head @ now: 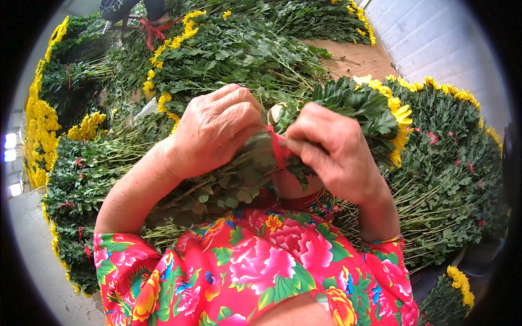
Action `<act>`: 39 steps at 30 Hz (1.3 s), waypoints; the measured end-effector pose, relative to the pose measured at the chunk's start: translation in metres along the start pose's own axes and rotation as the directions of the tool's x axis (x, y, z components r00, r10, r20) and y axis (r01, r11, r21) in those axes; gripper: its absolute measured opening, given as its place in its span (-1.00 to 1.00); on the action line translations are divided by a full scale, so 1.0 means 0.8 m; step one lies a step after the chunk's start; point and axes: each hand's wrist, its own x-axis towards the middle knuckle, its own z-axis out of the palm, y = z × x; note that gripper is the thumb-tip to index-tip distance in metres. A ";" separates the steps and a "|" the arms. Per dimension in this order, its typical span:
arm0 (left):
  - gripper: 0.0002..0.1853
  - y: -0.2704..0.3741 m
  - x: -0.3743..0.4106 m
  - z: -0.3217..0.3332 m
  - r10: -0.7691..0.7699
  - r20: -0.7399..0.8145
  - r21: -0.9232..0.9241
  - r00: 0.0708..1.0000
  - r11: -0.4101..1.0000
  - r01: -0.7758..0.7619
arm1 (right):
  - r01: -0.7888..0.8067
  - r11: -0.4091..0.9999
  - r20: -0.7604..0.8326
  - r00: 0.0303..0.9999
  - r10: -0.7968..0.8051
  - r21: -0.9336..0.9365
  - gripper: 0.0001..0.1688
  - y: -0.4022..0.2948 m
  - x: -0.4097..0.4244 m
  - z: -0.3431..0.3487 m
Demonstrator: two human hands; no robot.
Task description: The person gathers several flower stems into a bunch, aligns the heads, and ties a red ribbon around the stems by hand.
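A bunch of yellow chrysanthemums (pixel 355 102) lies across my lap, its flower heads to the right and its leafy stems to the left. Around its stems runs a red ribbon (pixel 278 151). My left hand (pixel 220 126) pinches the ribbon's upper end between thumb and fingers, at the left of the loop. On the other side, my right hand (pixel 326 142) has thumb and forefinger closed at the ribbon, slightly blurred. Whether a knot lies between the fingertips cannot be told.
Tied yellow chrysanthemum bunches are stacked at the left (pixel 89 171) and at the right (pixel 440 163). More loose-looking stems (pixel 244 53) lie ahead on a brown board (pixel 355 59). A pale panelled wall (pixel 436 36) stands at the upper right. Another person's dark shoe (pixel 116 9) shows at the top left.
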 end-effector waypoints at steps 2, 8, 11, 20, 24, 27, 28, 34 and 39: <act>-0.82 -0.017 -0.025 0.000 -0.098 0.082 0.051 0.992 0.994 0.094 | 0.062 0.985 0.079 0.996 -0.050 -0.162 -0.89 -0.015 -0.018 0.003; -0.86 -0.017 -0.026 0.009 -0.259 0.305 0.185 0.917 0.960 0.209 | 0.056 0.949 0.219 0.976 0.014 -0.311 -0.85 -0.014 -0.058 -0.002; -0.87 -0.001 -0.012 -0.010 -0.346 0.242 0.148 0.906 0.936 0.318 | -0.055 0.997 0.177 0.982 0.063 -0.051 -0.90 -0.001 -0.045 -0.018; -0.68 0.025 0.005 0.011 -0.543 0.546 -0.779 0.638 -0.049 0.625 | -0.281 0.893 0.050 0.958 0.281 0.351 -0.92 0.002 -0.027 -0.010; -0.80 0.042 0.004 0.010 -0.554 0.493 -0.783 0.670 0.054 0.620 | -0.270 0.845 -0.038 0.946 0.323 0.462 -0.91 -0.012 -0.018 -0.004; -0.76 0.056 0.006 0.023 -0.571 0.388 -0.742 0.723 0.271 0.612 | 0.010 0.969 -0.165 0.986 0.032 0.247 -0.91 -0.002 -0.006 0.012; -0.80 0.059 0.007 0.023 -0.585 0.330 -0.689 0.741 0.387 0.613 | 0.011 0.985 -0.148 0.989 0.014 0.171 -0.93 -0.001 -0.006 0.008; -0.94 0.057 0.001 0.026 -0.632 0.266 -0.683 0.728 0.410 0.605 | -0.107 0.983 -0.125 0.984 0.126 0.152 -0.64 -0.005 -0.007 0.007; -0.93 0.050 0.001 0.020 -0.637 0.339 -0.737 0.693 0.278 0.616 | 0.017 1.000 -0.146 0.989 -0.014 0.017 -0.86 0.014 -0.007 0.007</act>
